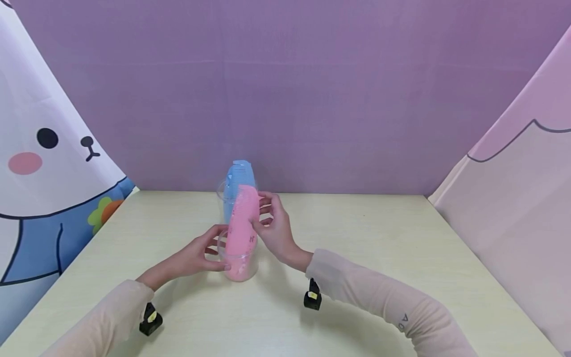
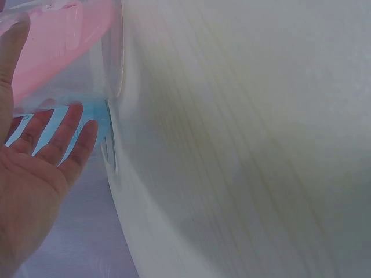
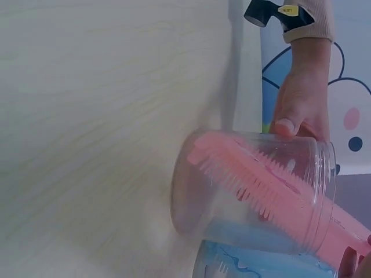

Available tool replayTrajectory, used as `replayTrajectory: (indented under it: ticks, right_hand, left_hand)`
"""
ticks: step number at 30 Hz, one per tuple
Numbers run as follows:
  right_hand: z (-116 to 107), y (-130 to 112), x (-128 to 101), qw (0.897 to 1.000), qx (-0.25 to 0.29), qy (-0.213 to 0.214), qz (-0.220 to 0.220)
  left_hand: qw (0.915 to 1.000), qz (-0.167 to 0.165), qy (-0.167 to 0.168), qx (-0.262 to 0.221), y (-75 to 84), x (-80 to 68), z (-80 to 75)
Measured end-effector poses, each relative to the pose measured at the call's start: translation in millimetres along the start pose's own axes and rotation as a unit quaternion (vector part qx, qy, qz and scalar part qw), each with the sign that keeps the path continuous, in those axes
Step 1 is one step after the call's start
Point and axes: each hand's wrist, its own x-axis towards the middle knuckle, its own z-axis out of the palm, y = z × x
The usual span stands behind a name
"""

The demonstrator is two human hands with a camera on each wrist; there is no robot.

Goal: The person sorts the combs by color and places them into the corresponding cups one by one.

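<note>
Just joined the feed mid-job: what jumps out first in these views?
The pink comb stands in a clear plastic cup at the middle of the pale table. The right hand pinches the comb's upper part while the left hand steadies the cup. Right behind, a blue comb stands in a second clear cup.

I see soft, even light from above; faint shadows lie beneath the sleeves on the table (image 1: pixel 379 238). My head view bends at its edges. Both wrist views are hazy and soft.
</note>
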Motion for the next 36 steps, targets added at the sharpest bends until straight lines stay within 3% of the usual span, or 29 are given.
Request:
replayTrajectory:
  ticks: [18, 36]
  right_hand:
    - [-0.7, 1.9, -2.2, 0.998, -0.049, 0.013, -0.034]
    - [-2.0, 6.6, -3.9, 0.996, -0.06, 0.017, -0.069]
  left_hand:
    - [1.0, -0.009, 0.0, 0.0, -0.1, 0.8, 0.5]
    - [1.0, -0.004, 0.001, 0.003, 0.0, 0.8, 0.2]
